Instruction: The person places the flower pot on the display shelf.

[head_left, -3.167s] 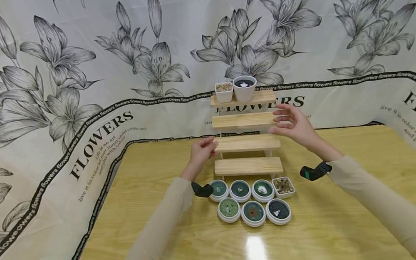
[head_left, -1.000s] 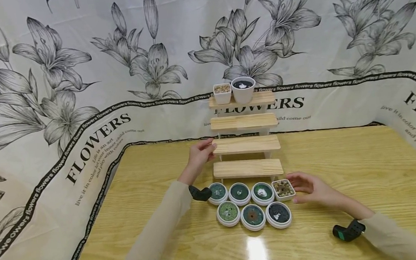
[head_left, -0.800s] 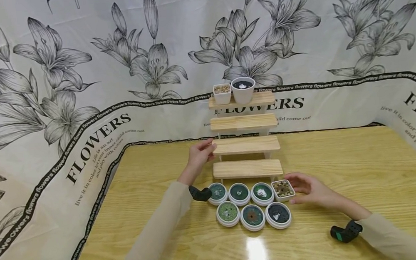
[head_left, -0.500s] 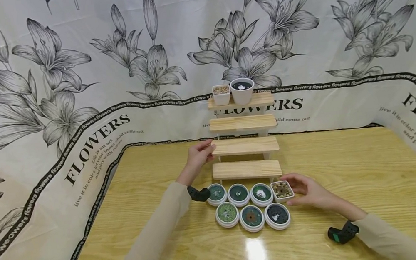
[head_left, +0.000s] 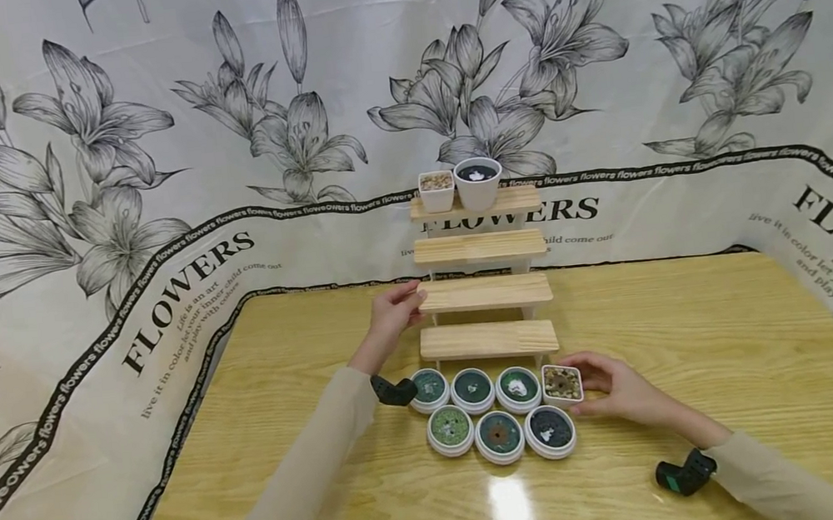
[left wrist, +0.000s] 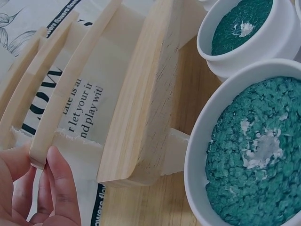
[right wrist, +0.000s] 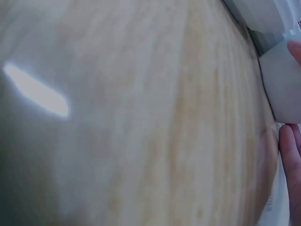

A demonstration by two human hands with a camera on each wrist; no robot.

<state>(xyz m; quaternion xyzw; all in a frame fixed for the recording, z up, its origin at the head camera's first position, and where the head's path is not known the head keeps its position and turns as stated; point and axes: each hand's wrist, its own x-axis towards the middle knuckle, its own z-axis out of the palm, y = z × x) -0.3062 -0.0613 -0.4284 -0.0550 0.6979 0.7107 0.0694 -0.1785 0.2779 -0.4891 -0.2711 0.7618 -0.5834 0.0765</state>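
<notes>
In the head view a four-tier wooden plant stand (head_left: 485, 293) stands at the back of the table. My left hand (head_left: 389, 317) holds the left end of its second board from the bottom. The left wrist view shows thumb and fingers on either side of that board end (left wrist: 43, 141). My right hand (head_left: 613, 392) grips a small square white pot (head_left: 562, 386) filled with pebbles from its right side, thumb at the near corner and fingers at the far one. In the right wrist view, fingers (right wrist: 291, 160) meet the pot's white wall (right wrist: 284, 80).
Several round white pots, including a green one (head_left: 450, 429) and a dark one (head_left: 550, 430), stand in two rows left of the square pot. On the top board are another square pebble pot (head_left: 437, 192) and a taller white pot (head_left: 479, 184). A flower-printed cloth (head_left: 325, 244) hangs behind.
My right hand has come down from the right end of an upper board to the square pot and closed in around it. My left hand has stayed at the same board.
</notes>
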